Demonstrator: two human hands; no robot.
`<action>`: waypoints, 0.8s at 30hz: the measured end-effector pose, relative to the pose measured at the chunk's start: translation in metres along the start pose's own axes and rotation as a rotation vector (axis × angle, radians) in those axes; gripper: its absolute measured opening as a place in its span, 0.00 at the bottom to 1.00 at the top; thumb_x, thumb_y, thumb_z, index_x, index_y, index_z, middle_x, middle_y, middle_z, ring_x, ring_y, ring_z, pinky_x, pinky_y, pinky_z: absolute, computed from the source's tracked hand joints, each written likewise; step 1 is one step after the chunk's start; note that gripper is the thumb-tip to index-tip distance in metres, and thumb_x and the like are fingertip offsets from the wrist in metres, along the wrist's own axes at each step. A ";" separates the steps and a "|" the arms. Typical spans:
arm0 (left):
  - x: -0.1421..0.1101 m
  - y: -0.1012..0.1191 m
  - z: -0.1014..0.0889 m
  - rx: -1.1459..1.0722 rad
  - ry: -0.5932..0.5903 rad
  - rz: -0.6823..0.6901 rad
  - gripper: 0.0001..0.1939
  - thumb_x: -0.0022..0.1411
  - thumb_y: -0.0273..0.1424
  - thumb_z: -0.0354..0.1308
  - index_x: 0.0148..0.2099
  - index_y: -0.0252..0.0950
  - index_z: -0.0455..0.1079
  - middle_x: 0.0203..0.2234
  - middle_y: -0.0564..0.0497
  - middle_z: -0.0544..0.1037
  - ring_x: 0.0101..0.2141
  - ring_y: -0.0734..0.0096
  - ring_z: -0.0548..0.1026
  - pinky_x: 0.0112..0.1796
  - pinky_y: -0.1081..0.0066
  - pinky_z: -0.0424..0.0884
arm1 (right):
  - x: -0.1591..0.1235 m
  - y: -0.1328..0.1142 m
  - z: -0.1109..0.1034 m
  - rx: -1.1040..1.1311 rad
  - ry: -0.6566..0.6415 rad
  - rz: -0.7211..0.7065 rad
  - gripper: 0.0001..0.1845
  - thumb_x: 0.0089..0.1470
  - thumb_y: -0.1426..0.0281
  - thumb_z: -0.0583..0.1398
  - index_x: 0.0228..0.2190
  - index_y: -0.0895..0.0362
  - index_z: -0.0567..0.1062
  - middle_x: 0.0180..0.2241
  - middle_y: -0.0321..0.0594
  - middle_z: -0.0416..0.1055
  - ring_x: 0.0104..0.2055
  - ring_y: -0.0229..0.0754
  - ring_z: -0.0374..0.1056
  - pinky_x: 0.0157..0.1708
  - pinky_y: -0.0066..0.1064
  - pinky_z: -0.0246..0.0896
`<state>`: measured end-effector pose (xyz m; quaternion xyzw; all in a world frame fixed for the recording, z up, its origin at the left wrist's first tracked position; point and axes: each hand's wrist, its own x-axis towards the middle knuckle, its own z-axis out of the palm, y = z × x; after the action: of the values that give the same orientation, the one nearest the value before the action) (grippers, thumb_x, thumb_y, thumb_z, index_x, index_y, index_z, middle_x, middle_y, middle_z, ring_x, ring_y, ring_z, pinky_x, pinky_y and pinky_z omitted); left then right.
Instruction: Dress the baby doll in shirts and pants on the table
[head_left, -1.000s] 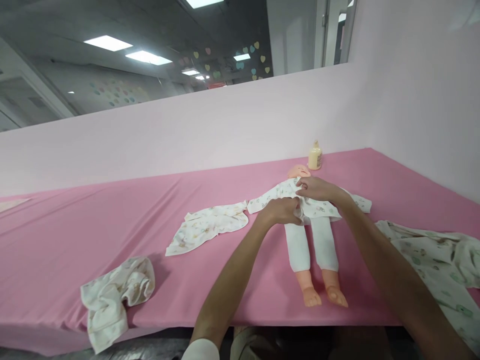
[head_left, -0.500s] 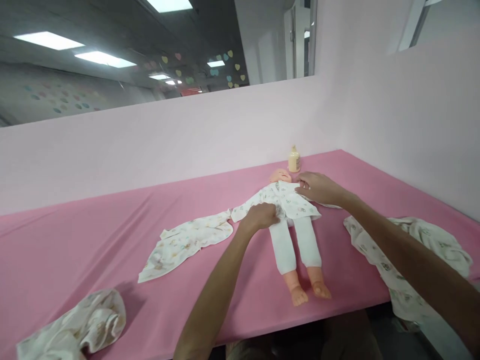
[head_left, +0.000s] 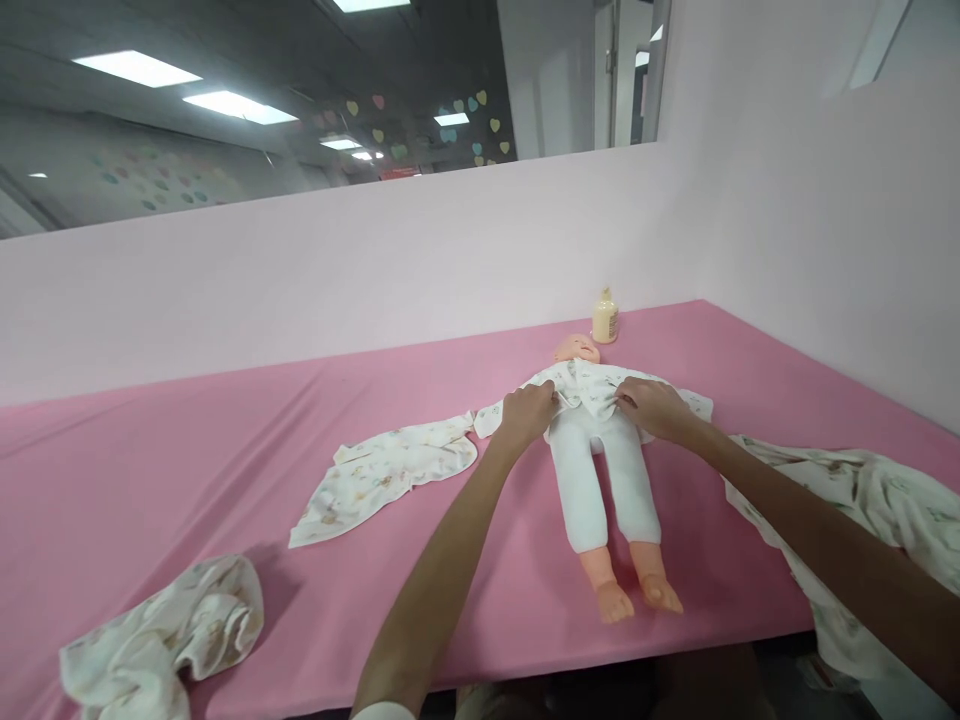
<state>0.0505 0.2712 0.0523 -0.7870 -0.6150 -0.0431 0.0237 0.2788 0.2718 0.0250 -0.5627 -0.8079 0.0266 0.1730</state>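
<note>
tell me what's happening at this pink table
Two bare hands are on the white printed cloth top of a baby doll with white cloth legs, lying on its back on the pink-covered table. The left hand and right hand each grip its front. A pale yellow bottle stands beyond the doll's head, and loose printed cloths lie on both sides.

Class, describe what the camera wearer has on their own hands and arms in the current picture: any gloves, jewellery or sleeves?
The left hand and right hand are ungloved, and no watch or bracelet shows at either wrist. A plain white sleeve edge shows low on the left arm; no sleeve is visible on the right.
</note>
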 end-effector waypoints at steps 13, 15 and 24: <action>0.022 -0.028 0.041 -0.070 0.061 -0.283 0.14 0.68 0.32 0.40 0.46 0.35 0.65 0.39 0.40 0.77 0.42 0.51 0.76 0.38 0.62 0.67 | 0.030 0.019 0.035 0.262 0.201 0.454 0.17 0.57 0.57 0.53 0.23 0.55 0.69 0.28 0.39 0.73 0.32 0.42 0.64 0.28 0.30 0.48; 0.022 -0.027 0.041 -0.171 0.031 -0.283 0.12 0.66 0.30 0.42 0.44 0.35 0.66 0.41 0.38 0.76 0.44 0.49 0.75 0.40 0.60 0.67 | 0.025 0.024 0.030 0.250 0.119 0.425 0.20 0.56 0.56 0.53 0.20 0.55 0.67 0.25 0.38 0.70 0.29 0.41 0.62 0.27 0.30 0.47; 0.008 -0.033 0.019 -0.645 -0.454 -0.085 0.05 0.54 0.24 0.48 0.29 0.36 0.63 0.27 0.49 0.80 0.29 0.69 0.79 0.28 0.75 0.72 | 0.003 0.042 0.015 0.319 -0.390 0.240 0.07 0.43 0.73 0.57 0.17 0.56 0.65 0.22 0.34 0.65 0.26 0.36 0.59 0.25 0.28 0.48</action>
<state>0.0216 0.2884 0.0339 -0.7173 -0.5916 -0.0598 -0.3631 0.3109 0.2924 0.0016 -0.6041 -0.7392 0.2816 0.0961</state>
